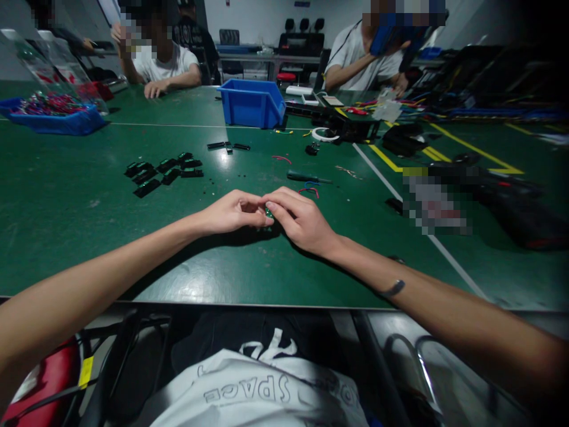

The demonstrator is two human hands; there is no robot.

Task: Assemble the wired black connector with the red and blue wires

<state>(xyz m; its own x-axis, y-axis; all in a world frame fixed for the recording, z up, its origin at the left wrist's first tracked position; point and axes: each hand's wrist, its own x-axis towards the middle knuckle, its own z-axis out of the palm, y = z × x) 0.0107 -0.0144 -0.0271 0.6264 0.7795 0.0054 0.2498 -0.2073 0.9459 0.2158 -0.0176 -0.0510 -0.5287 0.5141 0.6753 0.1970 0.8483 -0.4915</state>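
My left hand (pixel 233 212) and my right hand (pixel 302 219) meet above the green tabletop near its front. Between their fingertips is a small green circuit board (pixel 269 212), mostly hidden by the fingers. Both hands are closed on it, thumbs toward me. Beyond them lie a dark green screwdriver (pixel 306 177) and short pieces of red and blue wire (pixel 310 190). To the left, several small black and green pieces (pixel 164 171) lie in a loose cluster. A few narrow black parts (pixel 229 146) rest farther back.
A blue bin (pixel 253 104) stands at the back. At far left are a blue tray (pixel 57 121) of coloured bits and two clear bottles. A dark power tool (pixel 511 201) lies right. Two people (pixel 166 68) in white sit across the table (pixel 186 279).
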